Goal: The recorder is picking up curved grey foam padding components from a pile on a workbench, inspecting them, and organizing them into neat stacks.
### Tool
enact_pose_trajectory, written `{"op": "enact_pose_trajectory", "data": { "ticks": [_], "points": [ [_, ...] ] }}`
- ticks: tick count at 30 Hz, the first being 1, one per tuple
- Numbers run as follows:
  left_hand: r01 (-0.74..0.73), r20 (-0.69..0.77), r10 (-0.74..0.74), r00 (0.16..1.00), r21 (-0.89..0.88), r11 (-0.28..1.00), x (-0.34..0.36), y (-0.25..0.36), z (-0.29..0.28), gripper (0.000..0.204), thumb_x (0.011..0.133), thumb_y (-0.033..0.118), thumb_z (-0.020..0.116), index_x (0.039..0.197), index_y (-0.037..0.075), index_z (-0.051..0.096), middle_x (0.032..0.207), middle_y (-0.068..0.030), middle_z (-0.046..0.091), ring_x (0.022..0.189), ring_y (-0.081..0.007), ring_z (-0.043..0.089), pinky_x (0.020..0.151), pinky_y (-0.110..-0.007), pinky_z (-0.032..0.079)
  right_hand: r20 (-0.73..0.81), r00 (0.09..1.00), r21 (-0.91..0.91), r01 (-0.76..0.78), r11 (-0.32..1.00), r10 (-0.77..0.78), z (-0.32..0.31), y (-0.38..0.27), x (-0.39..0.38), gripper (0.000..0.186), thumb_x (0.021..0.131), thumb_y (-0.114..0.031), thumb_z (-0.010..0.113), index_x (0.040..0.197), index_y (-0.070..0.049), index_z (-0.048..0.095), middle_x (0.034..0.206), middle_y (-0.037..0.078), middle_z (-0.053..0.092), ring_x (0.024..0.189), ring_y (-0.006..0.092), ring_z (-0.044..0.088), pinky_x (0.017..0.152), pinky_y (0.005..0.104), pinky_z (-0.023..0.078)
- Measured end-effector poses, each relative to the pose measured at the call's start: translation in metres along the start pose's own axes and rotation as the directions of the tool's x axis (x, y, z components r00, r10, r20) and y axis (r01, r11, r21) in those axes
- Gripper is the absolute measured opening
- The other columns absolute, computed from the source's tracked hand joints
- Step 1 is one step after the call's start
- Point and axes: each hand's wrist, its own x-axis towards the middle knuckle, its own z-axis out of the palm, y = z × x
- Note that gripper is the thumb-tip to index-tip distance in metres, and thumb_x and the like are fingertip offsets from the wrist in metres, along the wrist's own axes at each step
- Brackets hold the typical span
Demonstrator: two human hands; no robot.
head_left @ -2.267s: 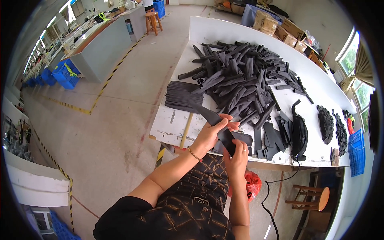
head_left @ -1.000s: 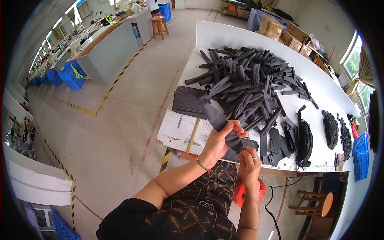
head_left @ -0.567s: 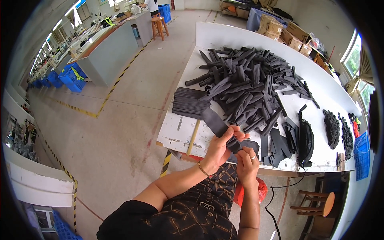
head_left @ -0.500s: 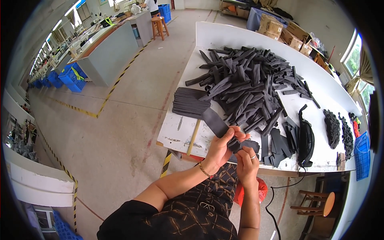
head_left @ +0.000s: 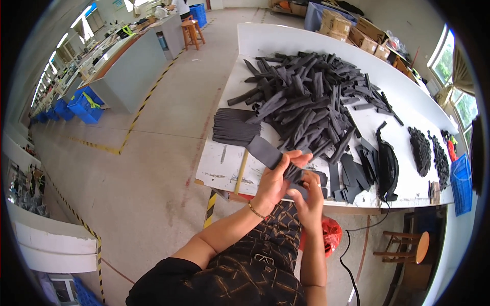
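My left hand is closed around a dark grey fabric strip. The strip's flat end sticks out to the far left, over the table's front part. Between my hands its other part looks folded into a ridged dark bunch. Beside that bunch is my right hand, with thumb and fingers apart; its fingertips are partly blurred, so contact is hard to judge. Left of the strip lies a neat stack of dark strips. A big heap of rolled dark fabric pieces covers the table's middle.
The white table has a raised back panel. At right lie flat dark pieces, a black pouch-like item and small dark piles. A wooden stool and a black cable are below.
My right thumb has moved away from the fingers, which were pinching the bunch. The bunch now shows more ridges between my hands. The view has shifted slightly.
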Motion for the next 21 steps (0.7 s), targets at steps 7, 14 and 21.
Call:
{"op": "enact_pose_trajectory", "data": {
  "ticks": [7,14,21],
  "points": [
    [-0.066,0.087,0.067,0.994,-0.016,0.998,0.009,0.007,0.006,0.036,0.100,0.028,0.047,0.120,0.000,0.056,0.122,-0.0220,0.061,0.127,-0.0338,0.049,0.114,-0.046,0.030,-0.359,0.914,0.278,-0.087,0.956,0.188,0.003,-0.002,-0.010,0.011,0.087,-0.006,0.067,0.086,-0.001,0.058,0.099,0.006,0.058,0.092,0.0143,0.053,0.085,0.0272,0.043],
    [-0.011,0.178,0.026,0.984,-0.088,0.996,0.009,0.010,0.002,0.034,0.098,0.029,0.052,0.121,0.004,0.059,0.117,-0.0166,0.065,0.123,-0.0339,0.052,0.110,-0.047,0.037,-0.232,0.945,0.313,-0.152,0.937,0.231,-0.004,0.001,-0.006,0.003,0.088,-0.002,0.063,0.090,0.000,0.063,0.087,0.005,0.059,0.080,0.0129,0.052,0.073,0.0246,0.043],
    [-0.080,-0.134,0.092,0.987,0.094,0.992,-0.003,0.035,-0.039,0.019,0.093,0.018,0.063,0.102,0.002,0.064,0.096,-0.0143,0.069,0.089,-0.0273,0.069,0.086,-0.039,0.057,-0.267,0.892,-0.237,0.306,0.922,-0.365,-0.025,-0.006,-0.003,0.015,0.074,0.008,0.070,0.087,-0.001,0.066,0.082,0.008,0.061,0.073,0.0212,0.056,0.065,0.0294,0.045]
  ]
}}
